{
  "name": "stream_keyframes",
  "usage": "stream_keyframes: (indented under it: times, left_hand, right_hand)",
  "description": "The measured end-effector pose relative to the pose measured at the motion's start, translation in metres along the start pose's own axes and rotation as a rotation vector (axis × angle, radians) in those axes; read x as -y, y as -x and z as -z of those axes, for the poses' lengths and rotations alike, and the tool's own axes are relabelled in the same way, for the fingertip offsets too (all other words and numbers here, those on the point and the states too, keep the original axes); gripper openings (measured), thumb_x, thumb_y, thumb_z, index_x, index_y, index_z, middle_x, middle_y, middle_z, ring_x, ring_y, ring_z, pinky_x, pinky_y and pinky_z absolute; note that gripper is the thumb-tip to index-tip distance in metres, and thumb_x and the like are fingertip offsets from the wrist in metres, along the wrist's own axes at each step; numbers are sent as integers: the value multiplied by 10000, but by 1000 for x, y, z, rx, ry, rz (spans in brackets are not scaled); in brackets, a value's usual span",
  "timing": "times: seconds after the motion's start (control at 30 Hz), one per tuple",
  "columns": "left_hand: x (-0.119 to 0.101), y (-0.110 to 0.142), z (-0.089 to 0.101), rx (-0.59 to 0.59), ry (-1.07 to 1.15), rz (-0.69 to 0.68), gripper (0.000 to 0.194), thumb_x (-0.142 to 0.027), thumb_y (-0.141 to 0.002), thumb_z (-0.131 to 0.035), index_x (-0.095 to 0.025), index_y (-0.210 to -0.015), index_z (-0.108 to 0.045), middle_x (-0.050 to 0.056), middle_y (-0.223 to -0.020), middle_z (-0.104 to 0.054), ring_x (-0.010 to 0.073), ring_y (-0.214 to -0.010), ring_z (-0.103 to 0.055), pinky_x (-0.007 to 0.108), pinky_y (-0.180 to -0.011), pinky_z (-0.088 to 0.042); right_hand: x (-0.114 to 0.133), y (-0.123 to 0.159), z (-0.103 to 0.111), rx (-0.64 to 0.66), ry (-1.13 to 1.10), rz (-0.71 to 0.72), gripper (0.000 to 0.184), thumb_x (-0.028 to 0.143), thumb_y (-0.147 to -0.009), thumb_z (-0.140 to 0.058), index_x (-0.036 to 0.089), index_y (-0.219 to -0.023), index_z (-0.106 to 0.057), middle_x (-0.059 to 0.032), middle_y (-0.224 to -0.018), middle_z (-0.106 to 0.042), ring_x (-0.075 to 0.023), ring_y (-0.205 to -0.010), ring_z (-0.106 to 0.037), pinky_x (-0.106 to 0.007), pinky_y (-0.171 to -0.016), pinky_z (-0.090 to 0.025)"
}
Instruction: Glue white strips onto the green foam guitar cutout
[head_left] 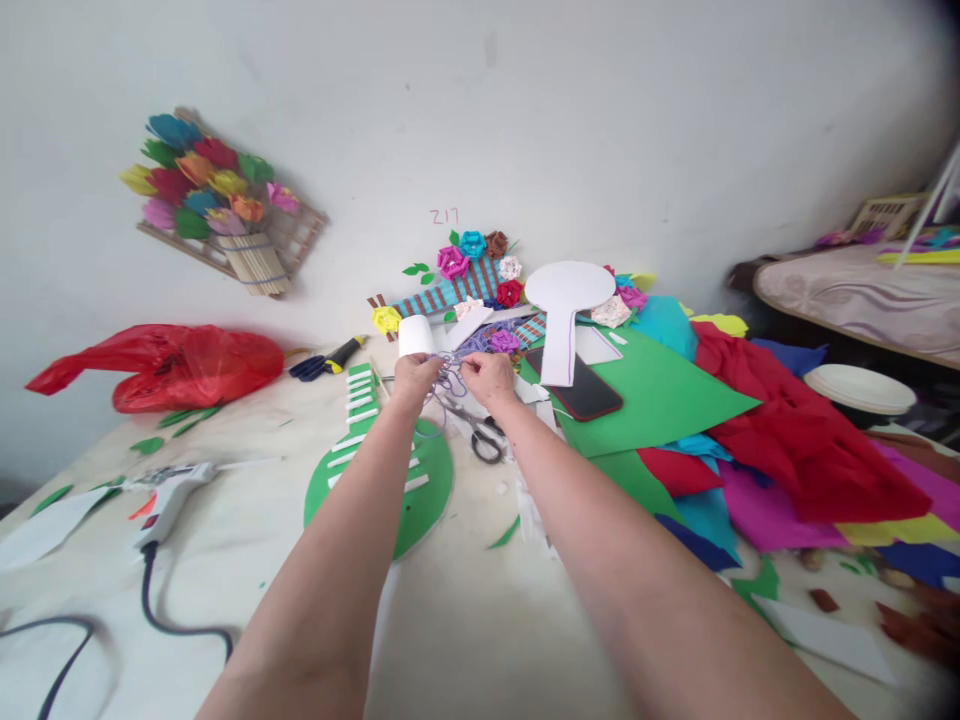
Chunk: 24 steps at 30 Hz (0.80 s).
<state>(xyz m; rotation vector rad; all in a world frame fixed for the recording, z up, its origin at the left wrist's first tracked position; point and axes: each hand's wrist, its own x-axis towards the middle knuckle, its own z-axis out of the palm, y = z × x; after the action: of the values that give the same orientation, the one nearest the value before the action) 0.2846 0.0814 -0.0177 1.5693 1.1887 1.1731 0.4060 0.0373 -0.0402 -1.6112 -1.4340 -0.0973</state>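
My left hand [417, 379] and my right hand [489, 378] are both closed, a short way apart over the middle of the table, pinching a thin purplish-grey string [450, 384]. Loose loops of the string hang between and below the fingers. Under my left forearm lies a green guitar-shaped cutout [430, 510] with white strips across its neck and body. Dark-handled scissors [486, 447] rest just below my right hand. Behind my left hand stands a white roll [415, 337]. A colourful strip-covered piece with paper flowers [450, 290] leans against the wall.
At left are a glue gun [169, 508] with its cable, a red plastic bag [202, 365] and yellow-black pliers or cutters [328, 360]. On the right lie a white cutout [559, 330], a phone [592, 393], green sheets [660, 385] and heaped red paper [810, 440].
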Motion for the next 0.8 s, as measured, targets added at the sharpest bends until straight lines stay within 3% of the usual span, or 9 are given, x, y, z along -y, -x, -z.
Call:
stream_keyframes:
  times: [0.3, 0.6, 0.8]
  left_hand:
    - [0, -1, 1, -103, 78, 5, 140, -279, -562, -553, -150, -548, -499, -57, -384, -374, 61, -318, -329, 205, -354, -274]
    - [-12, 5, 4, -43, 334, 52, 176, -285, -573, -565, -126, -645, -544, -107, -363, -225, 37, -320, -220, 190, -345, -211]
    - [-18, 5, 14, -74, 514, 18, 201, -293, -612, -564, -116, -709, -562, -109, -393, -216, 29, -332, -192, 177, -347, -191]
  right_hand:
    - [-10, -4, -9, -109, -218, -86, 185, 168, -671, -508, 173, -749, -675, -9, -642, -652, -136, -618, -579, -238, -672, -427]
    - [-16, -6, -14, -128, -430, -205, 201, 204, -692, -456, 172, -728, -651, 0, -669, -652, -137, -637, -585, -243, -651, -442]
    - [-15, -5, -13, -127, -343, -250, 171, 195, -690, -484, 166, -737, -646, -25, -720, -666, -144, -667, -588, -259, -693, -433]
